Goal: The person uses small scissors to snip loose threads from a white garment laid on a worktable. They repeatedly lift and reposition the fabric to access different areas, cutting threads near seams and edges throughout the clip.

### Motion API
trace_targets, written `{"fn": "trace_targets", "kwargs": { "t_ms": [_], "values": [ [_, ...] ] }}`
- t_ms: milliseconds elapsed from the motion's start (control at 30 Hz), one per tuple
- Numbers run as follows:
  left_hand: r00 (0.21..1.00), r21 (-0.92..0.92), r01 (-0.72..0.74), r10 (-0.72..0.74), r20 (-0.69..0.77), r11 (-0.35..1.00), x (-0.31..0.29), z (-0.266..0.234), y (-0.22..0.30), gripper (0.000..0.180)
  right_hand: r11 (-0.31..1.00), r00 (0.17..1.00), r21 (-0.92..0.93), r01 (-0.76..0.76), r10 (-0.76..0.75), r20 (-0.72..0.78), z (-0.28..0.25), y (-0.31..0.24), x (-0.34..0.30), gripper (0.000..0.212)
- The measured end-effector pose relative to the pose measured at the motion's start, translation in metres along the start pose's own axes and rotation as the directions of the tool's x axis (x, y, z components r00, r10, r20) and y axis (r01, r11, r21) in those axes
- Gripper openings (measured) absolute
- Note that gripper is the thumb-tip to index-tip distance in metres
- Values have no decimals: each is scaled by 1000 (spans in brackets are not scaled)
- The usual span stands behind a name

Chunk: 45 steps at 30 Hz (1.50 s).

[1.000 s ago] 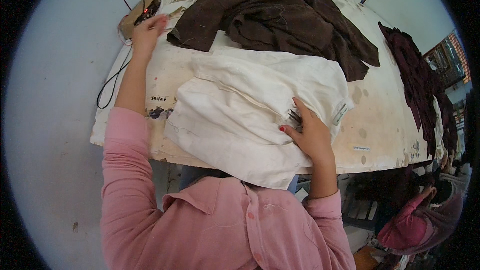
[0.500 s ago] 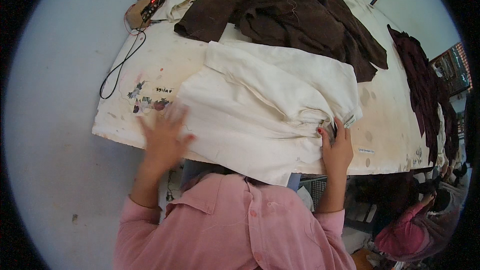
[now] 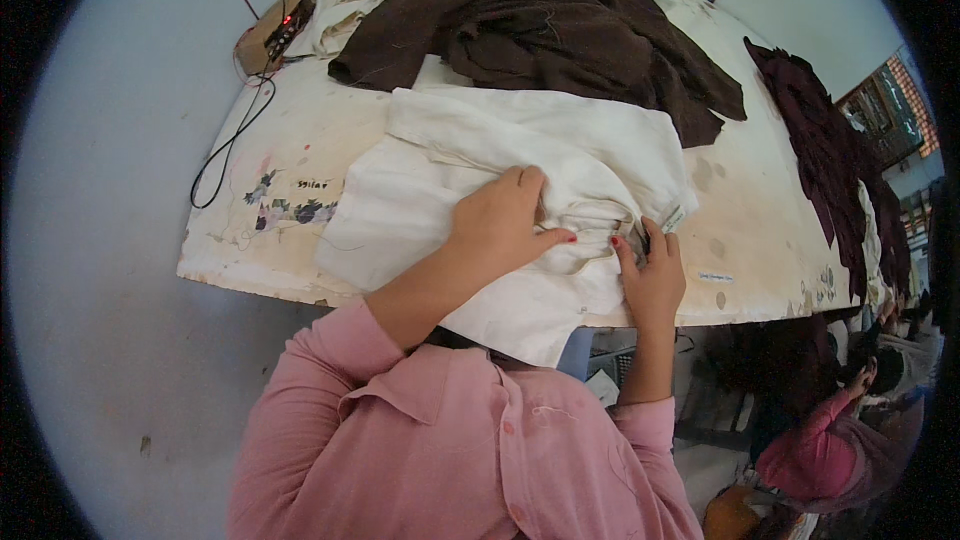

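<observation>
A white garment [image 3: 400, 200] lies spread on the table, its lower corner hanging over the near edge. Folds bunch round what looks like its neck opening, beside a small pale label [image 3: 673, 217]. My left hand [image 3: 505, 215] rests across the middle of the cloth, fingers curled over a fold and thumb stretched toward the opening. At the right side of that opening, my right hand [image 3: 652, 265] grips the edge between thumb and fingers. A dark bit shows between those fingers; I cannot make out what it is. The cloth under both hands is hidden.
Dark brown cloth [image 3: 560, 35] is heaped behind the white garment on the stained table [image 3: 740, 240]. A small box with a red light [image 3: 287, 25] and a looped black cable [image 3: 228, 150] are at the far left. Maroon cloth [image 3: 815, 150] hangs at right; another person [image 3: 825, 445] is beyond.
My left hand has moved from the garment's left edge, rightward onto the folds near the opening. My right hand stays at the opening. The whole view has shifted slightly.
</observation>
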<state>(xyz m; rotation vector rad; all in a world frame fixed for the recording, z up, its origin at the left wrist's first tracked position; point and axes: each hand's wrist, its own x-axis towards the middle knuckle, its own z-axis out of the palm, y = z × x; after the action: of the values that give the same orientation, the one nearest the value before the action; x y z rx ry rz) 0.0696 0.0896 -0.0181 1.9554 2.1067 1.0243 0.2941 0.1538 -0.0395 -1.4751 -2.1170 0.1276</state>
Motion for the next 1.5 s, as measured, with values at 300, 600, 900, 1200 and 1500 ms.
{"fn": "trace_targets", "kwargs": {
  "t_ms": [300, 600, 900, 1200, 1500],
  "values": [
    [999, -487, -48, 32, -41, 872, -1, -20, 6, 35, 802, 924, 485, 348, -207, -321, 5, -71, -3, 43],
    [963, -609, 199, -37, 268, 768, 3, -61, -5, 35, 589, 967, 799, 125, -253, 35, 6, -95, -4, 21],
    [788, -710, -2, 438, 432, 704, 35, -63, -19, 33, 168, 920, 936, -308, -199, 338, -15, -82, -1, 10],
    [677, -678, 159, 422, 604, 717, 42, -72, -9, 16, 308, 926, 939, -153, -288, 245, -27, -73, 2, 12],
    [721, -790, 322, 406, 562, 521, 50, -67, -9, 21, 553, 986, 832, -45, -110, 126, -33, -72, 13, 30]
  ]
}}
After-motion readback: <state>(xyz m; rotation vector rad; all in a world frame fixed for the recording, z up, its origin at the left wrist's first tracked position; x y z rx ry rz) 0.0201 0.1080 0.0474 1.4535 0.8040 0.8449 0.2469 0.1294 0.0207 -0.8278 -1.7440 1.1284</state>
